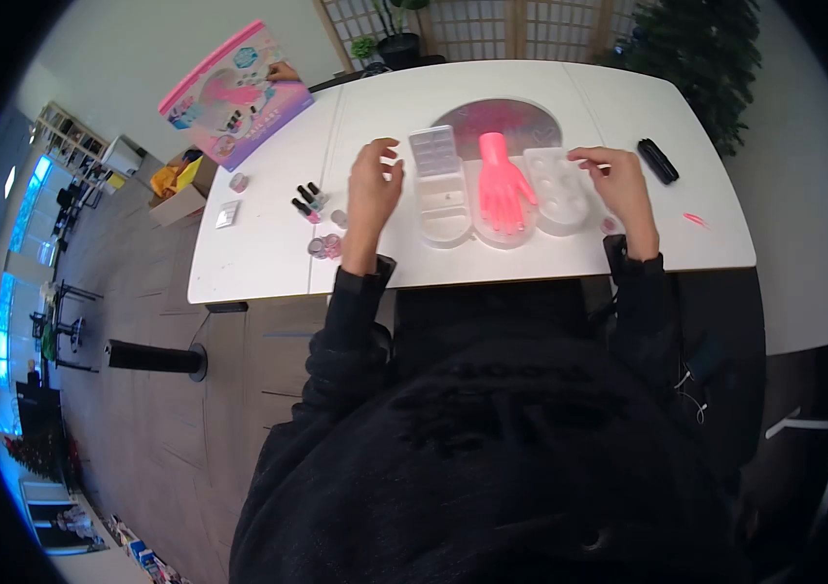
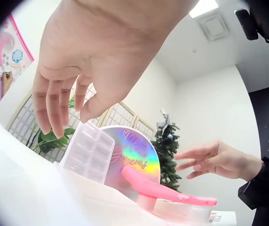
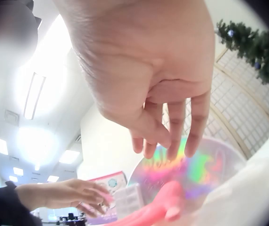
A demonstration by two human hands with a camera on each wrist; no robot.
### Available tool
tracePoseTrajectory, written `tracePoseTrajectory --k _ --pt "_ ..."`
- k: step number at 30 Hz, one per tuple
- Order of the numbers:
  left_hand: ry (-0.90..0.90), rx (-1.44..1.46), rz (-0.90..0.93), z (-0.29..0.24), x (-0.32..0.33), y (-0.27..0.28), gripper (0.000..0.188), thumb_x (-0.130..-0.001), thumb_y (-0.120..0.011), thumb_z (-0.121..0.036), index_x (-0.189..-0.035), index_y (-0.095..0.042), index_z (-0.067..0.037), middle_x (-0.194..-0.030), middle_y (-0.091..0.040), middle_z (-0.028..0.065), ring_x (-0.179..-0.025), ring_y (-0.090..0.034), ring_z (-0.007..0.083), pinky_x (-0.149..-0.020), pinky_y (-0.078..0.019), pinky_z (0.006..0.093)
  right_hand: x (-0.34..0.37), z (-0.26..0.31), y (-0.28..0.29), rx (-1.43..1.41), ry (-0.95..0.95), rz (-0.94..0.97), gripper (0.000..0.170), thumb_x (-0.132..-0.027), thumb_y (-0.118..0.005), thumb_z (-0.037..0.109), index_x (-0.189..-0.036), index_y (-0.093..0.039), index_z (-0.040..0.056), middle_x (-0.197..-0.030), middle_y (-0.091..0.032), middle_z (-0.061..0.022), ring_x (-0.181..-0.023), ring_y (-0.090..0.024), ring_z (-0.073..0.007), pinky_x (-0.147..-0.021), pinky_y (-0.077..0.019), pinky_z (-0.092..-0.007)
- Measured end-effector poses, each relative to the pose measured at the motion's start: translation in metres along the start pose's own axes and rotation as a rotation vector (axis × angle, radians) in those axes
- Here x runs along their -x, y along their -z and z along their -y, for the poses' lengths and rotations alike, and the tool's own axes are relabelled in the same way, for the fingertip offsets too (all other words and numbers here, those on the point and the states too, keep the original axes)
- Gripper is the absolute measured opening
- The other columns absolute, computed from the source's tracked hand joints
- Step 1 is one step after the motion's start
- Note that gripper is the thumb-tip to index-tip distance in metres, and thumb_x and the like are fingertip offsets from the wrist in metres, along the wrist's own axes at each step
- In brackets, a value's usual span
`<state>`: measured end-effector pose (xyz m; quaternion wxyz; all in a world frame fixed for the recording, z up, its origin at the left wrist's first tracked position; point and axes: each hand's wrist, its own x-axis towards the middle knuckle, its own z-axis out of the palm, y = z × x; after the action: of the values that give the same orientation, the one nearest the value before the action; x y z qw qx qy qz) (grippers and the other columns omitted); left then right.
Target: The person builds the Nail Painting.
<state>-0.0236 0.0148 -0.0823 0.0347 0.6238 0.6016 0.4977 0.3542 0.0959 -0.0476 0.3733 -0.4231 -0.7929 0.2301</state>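
My left hand (image 1: 372, 190) hovers over the table left of a white tray (image 1: 445, 237) with compartments, its fingers loosely bent and holding nothing. A clear divided lid (image 1: 433, 151) stands raised at that tray's back. A pink model hand (image 1: 502, 185) lies palm-down on the middle base, fingers toward me. My right hand (image 1: 623, 185) hangs beside the right tray (image 1: 558, 206) with round wells, fingertips close to its far right edge. In the right wrist view, its relaxed fingers (image 3: 198, 125) hold nothing. Behind the pink hand is an oval, rainbow-sheen mirror (image 2: 141, 153) with lettering.
Left of the trays are small nail polish bottles (image 1: 305, 208), glitter jars (image 1: 318, 247) and a small packet (image 1: 227, 214). A pink-and-purple box (image 1: 268, 117) stands at the back left. On the right lie a black case (image 1: 658, 162) and a pink strip (image 1: 695, 220).
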Motion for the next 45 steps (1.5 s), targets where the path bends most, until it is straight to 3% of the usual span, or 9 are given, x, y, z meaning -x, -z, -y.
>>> tracePoseTrajectory --k 2,9,15,19,24,26,32,38,45 --pt "0.012 0.046 -0.001 0.001 0.002 0.004 0.027 -0.089 -0.07 0.002 -0.116 -0.068 -0.003 -0.103 -0.071 0.0143 -0.078 -0.073 0.0249 -0.065 -0.0569 0.0341 0.005 -0.054 0.033 0.063 -0.158 -0.105 0.027 -0.086 -0.065 -0.007 -0.107 -0.079 0.0019 -0.096 -0.079 -0.0157 -0.089 -0.078 -0.0249 -0.081 -0.0599 -0.0345" --pt "0.085 0.056 0.155 0.006 0.0 0.004 0.015 -0.093 -0.065 -0.001 -0.105 -0.074 0.001 -0.095 -0.077 0.015 -0.084 -0.077 0.0243 -0.071 -0.059 0.0335 0.053 -0.195 0.13 0.415 -0.838 -0.094 0.047 -0.073 -0.085 0.0 -0.119 -0.078 0.0107 -0.131 -0.071 -0.014 -0.116 -0.071 -0.027 -0.095 -0.0577 -0.037" --pt "0.072 0.081 0.217 0.001 -0.001 0.002 0.016 -0.093 -0.064 0.0 -0.105 -0.073 0.004 -0.092 -0.077 0.0155 -0.085 -0.078 0.0237 -0.075 -0.0606 0.033 0.048 -0.256 0.129 0.603 -0.821 -0.018 0.044 -0.07 -0.088 -0.001 -0.112 -0.079 0.0089 -0.121 -0.074 -0.0136 -0.107 -0.073 -0.0309 -0.093 -0.0581 -0.0392" --pt "0.117 0.147 0.219 -0.007 -0.001 0.008 0.016 -0.094 -0.062 0.001 -0.106 -0.073 0.005 -0.088 -0.077 0.0156 -0.084 -0.078 0.0219 -0.077 -0.0612 0.0332 0.037 -0.251 0.114 0.615 -0.753 -0.005 0.027 -0.069 -0.09 0.003 -0.094 -0.08 0.0081 -0.094 -0.078 -0.014 -0.093 -0.076 -0.0338 -0.079 -0.0604 -0.0409" --pt "0.092 0.139 0.264 0.0 0.0 0.015 0.02 -0.097 -0.06 -0.001 -0.112 -0.072 0.003 -0.087 -0.077 0.0109 -0.083 -0.075 0.0166 -0.079 -0.058 0.0291 0.026 -0.19 0.084 0.438 -0.855 0.054 0.028 -0.073 -0.087 0.008 -0.099 -0.078 0.005 -0.099 -0.078 -0.0167 -0.093 -0.077 -0.0332 -0.079 -0.0605 -0.0413" --pt "0.086 0.142 0.273 -0.002 0.002 0.018 0.02 -0.097 -0.06 -0.001 -0.112 -0.072 0.003 -0.087 -0.076 0.0105 -0.083 -0.074 0.0165 -0.079 -0.0576 0.0286 0.022 -0.163 0.07 0.719 -0.813 0.04 0.03 -0.075 -0.087 0.016 -0.1 -0.077 0.0031 -0.107 -0.078 -0.0163 -0.097 -0.077 -0.0339 -0.082 -0.0609 -0.0427" --pt "0.087 0.165 0.287 -0.023 0.003 0.016 0.018 -0.094 -0.062 0.001 -0.108 -0.072 0.005 -0.086 -0.076 0.0134 -0.081 -0.077 0.0204 -0.076 -0.0598 0.0308 0.019 -0.042 0.045 0.784 -0.556 -0.171 0.023 -0.071 -0.086 0.019 -0.087 -0.078 0.0039 -0.095 -0.078 -0.0185 -0.091 -0.076 -0.0369 -0.08 -0.0598 -0.0425" --pt "-0.08 0.272 0.502 -0.06 -0.006 -0.022 0.022 -0.096 -0.072 -0.004 -0.116 -0.07 0.005 -0.099 -0.075 0.0112 -0.083 -0.074 0.0162 -0.074 -0.061 0.0288 -0.008 0.02 -0.06 0.133 0.249 0.096 0.021 -0.076 -0.081 0.01 -0.091 -0.068 0.0017 -0.095 -0.065 -0.0174 -0.091 -0.067 -0.0397 -0.079 -0.0557 -0.0454" --pt "0.1 0.359 0.486 -0.048 -0.004 -0.032 0.014 -0.092 -0.075 0.002 -0.105 -0.073 0.007 -0.092 -0.076 0.0113 -0.08 -0.075 0.0168 -0.072 -0.0611 0.0292 -0.008 0.052 -0.103 -0.041 0.312 0.113 0.023 -0.082 -0.077 0.007 -0.101 -0.067 -0.0009 -0.102 -0.063 -0.0154 -0.097 -0.066 -0.0384 -0.083 -0.0553 -0.0455"
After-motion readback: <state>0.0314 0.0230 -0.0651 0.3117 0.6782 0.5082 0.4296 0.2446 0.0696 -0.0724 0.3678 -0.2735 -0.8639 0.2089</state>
